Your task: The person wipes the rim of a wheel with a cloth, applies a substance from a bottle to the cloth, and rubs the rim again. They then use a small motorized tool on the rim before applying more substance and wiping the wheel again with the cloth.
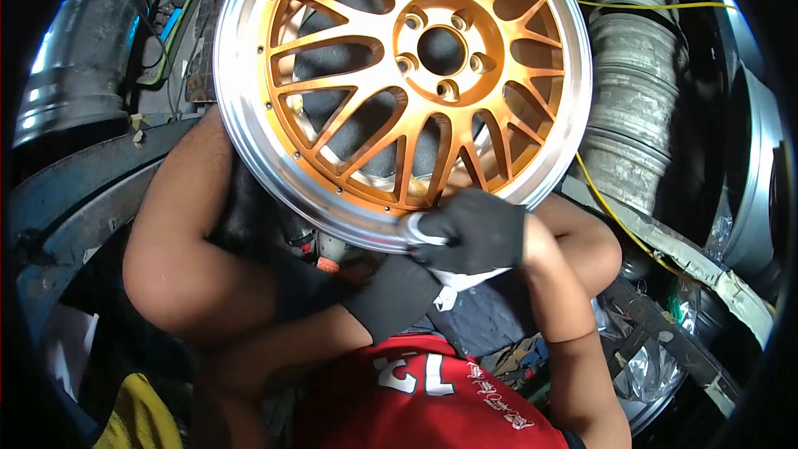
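Observation:
A car wheel rim (370,129) with gold-orange spokes and a polished silver lip (249,145) is tilted up between the person's bare knees. My right hand (474,233), in a black glove, is closed on a white cloth (431,239) and presses it against the lower lip. Part of the cloth hangs below the fingers. My left hand (395,295), also gloved in black, is just under the lower edge, close to the cloth. Its fingers are hidden, so what they hold cannot be seen.
A stack of dull silver wheel rims (628,87) stands at the right, with a yellow cord (603,199) running past it. Another large rim (752,175) is at the far right. A shiny dark cylinder (79,58) stands upper left. A yellow cloth (141,416) lies lower left.

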### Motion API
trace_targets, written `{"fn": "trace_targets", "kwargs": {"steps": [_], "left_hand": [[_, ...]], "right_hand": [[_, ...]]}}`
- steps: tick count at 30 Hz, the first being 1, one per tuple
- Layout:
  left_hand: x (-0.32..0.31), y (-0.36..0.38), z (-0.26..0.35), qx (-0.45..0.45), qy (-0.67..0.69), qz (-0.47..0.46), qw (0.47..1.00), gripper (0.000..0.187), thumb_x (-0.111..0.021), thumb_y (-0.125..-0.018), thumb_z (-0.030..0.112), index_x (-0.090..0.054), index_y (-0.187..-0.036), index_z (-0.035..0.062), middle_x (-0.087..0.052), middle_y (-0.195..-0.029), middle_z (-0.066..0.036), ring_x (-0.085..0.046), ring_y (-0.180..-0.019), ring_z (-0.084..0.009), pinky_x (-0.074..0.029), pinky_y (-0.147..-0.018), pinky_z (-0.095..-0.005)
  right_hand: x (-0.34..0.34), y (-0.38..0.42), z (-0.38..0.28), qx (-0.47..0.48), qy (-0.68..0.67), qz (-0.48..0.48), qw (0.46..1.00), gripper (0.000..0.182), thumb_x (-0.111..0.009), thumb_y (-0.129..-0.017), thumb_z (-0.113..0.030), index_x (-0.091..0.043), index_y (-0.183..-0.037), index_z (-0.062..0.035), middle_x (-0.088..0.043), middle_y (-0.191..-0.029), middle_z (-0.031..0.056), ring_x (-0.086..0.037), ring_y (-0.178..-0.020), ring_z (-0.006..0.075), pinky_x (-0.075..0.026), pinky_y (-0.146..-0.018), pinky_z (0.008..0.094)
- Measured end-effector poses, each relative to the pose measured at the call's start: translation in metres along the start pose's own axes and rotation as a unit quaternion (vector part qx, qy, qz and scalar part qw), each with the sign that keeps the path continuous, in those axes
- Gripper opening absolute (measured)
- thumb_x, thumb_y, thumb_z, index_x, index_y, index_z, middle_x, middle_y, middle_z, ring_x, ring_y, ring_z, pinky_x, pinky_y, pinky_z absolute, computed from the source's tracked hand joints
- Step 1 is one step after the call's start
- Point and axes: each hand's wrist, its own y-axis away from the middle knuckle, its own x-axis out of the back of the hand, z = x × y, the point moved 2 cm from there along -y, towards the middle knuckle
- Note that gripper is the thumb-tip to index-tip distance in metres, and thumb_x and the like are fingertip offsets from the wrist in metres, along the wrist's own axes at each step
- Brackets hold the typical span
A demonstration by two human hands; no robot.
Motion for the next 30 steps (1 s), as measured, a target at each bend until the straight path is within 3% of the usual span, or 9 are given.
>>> {"fn": "trace_targets", "kwargs": {"steps": [5,10,15,18,19,22,25,26,30], "left_hand": [[0.003,0.001,-0.003,-0.009,-0.027,-0.017,0.999,0.017,-0.060,-0.085,0.015,-0.069,-0.098,0.0089,-0.069,-0.088,-0.012,-0.069,-0.084,-0.0275,-0.052,-0.075,-0.0423],[-0.018,-0.005,-0.011,-0.011,-0.053,0.154,0.987,0.014,-0.063,-0.082,0.020,-0.073,-0.077,0.0116,-0.069,-0.070,-0.008,-0.070,-0.067,-0.0252,-0.052,-0.057,-0.0415],[-0.010,-0.003,-0.010,0.055,0.011,0.035,0.998,0.011,-0.062,-0.080,0.015,-0.071,-0.079,0.0097,-0.069,-0.080,-0.010,-0.069,-0.079,-0.0274,-0.053,-0.069,-0.0416],[-0.013,-0.002,-0.010,0.041,-0.057,0.038,0.997,0.011,-0.062,-0.080,0.016,-0.071,-0.079,0.0105,-0.069,-0.079,-0.010,-0.069,-0.078,-0.0289,-0.053,-0.069,-0.0417],[-0.018,-0.003,-0.013,0.017,-0.091,0.107,0.990,0.012,-0.067,-0.077,0.020,-0.074,-0.071,0.0134,-0.071,-0.072,-0.006,-0.071,-0.068,-0.0244,-0.051,-0.055,-0.0389],[-0.015,-0.003,-0.010,0.052,-0.120,0.082,0.988,0.011,-0.066,-0.078,0.019,-0.074,-0.073,0.0129,-0.071,-0.073,-0.006,-0.071,-0.067,-0.0244,-0.050,-0.054,-0.0392],[-0.001,-0.001,-0.002,0.001,-0.119,0.111,0.987,0.010,-0.064,-0.080,0.017,-0.073,-0.084,0.0131,-0.070,-0.077,-0.007,-0.070,-0.076,-0.0256,-0.051,-0.061,-0.0410],[0.002,-0.002,-0.001,0.021,-0.108,-0.029,0.994,0.015,-0.064,-0.081,0.017,-0.073,-0.093,0.0121,-0.069,-0.080,-0.009,-0.069,-0.080,-0.0273,-0.052,-0.067,-0.0422],[-0.019,0.000,-0.010,0.011,-0.113,-0.011,0.993,0.014,-0.064,-0.081,0.016,-0.074,-0.089,0.0118,-0.070,-0.081,-0.010,-0.070,-0.077,-0.0260,-0.052,-0.064,-0.0418]], "right_hand": [[0.015,0.020,0.006,0.046,-0.162,0.052,0.984,0.034,-0.065,-0.089,-0.034,-0.062,-0.083,-0.0007,-0.063,-0.074,0.0235,-0.064,-0.075,0.0426,-0.048,-0.067,0.0481],[-0.008,0.011,0.021,0.034,-0.066,0.018,0.997,0.028,-0.065,-0.089,-0.032,-0.064,-0.091,-0.0040,-0.064,-0.078,0.0209,-0.064,-0.077,0.0414,-0.048,-0.068,0.0480],[-0.003,0.013,-0.004,-0.025,-0.016,0.014,0.999,0.026,-0.066,-0.088,-0.032,-0.067,-0.093,-0.0064,-0.066,-0.080,0.0209,-0.066,-0.080,0.0407,-0.050,-0.071,0.0488],[0.001,0.023,0.004,-0.015,-0.007,0.004,1.000,0.028,-0.065,-0.088,-0.033,-0.067,-0.092,-0.0050,-0.066,-0.081,0.0219,-0.066,-0.081,0.0409,-0.050,-0.072,0.0496],[0.002,0.036,0.015,-0.020,-0.034,0.020,0.999,0.029,-0.065,-0.089,-0.034,-0.068,-0.092,-0.0054,-0.066,-0.081,0.0212,-0.066,-0.081,0.0404,-0.050,-0.072,0.0496],[0.002,0.027,0.008,-0.019,0.006,-0.016,1.000,0.033,-0.066,-0.088,-0.038,-0.068,-0.092,-0.0057,-0.066,-0.080,0.0201,-0.066,-0.082,0.0400,-0.050,-0.072,0.0487],[-0.009,0.010,0.005,0.046,-0.007,0.062,0.997,0.037,-0.067,-0.088,-0.040,-0.063,-0.087,-0.0032,-0.064,-0.080,0.0218,-0.063,-0.083,0.0424,-0.048,-0.073,0.0495],[-0.003,0.018,0.010,0.002,0.001,-0.012,1.000,0.037,-0.067,-0.087,-0.041,-0.066,-0.092,-0.0048,-0.065,-0.081,0.0213,-0.065,-0.085,0.0405,-0.049,-0.075,0.0480],[0.003,0.028,0.006,-0.038,-0.037,-0.017,0.998,0.041,-0.069,-0.085,-0.046,-0.070,-0.092,-0.0059,-0.066,-0.082,0.0213,-0.066,-0.084,0.0397,-0.049,-0.076,0.0473]]}}
